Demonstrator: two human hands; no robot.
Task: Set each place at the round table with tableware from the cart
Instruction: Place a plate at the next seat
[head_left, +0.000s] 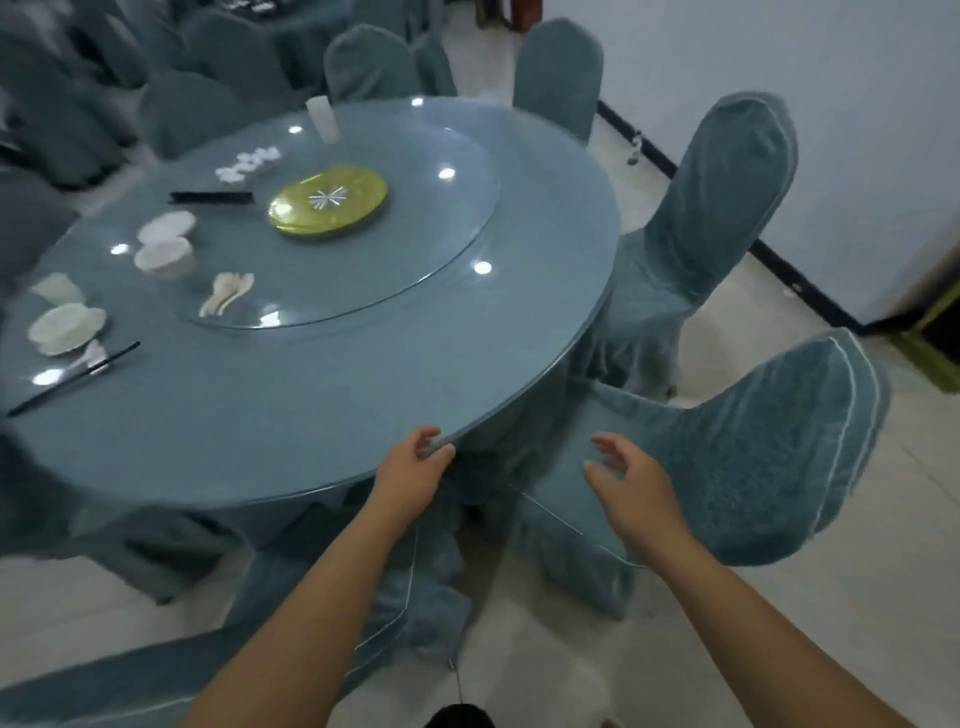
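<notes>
The round table (291, 447) has a blue cloth under glass and a glass turntable (415, 270) with a yellow-green centre disc (328, 202). My left hand (415, 465) grips the table's near edge, fingers curled over the rim. My right hand (626, 475) hovers with relaxed fingers over a chair seat, holding nothing. At the far left one place holds a white plate with bowl (65, 327), a spoon and black chopsticks (72, 379). On the turntable lie stacked white bowls (165, 257), spoons (228, 293), a chopstick bundle (210, 197) and small white pieces (248, 163).
Blue-covered chairs ring the table: one (737, 457) under my right hand, another (711, 208) behind it, more at the back. A white napkin holder (322, 118) stands at the far rim. White wall with dark skirting runs along the right. No cart is visible.
</notes>
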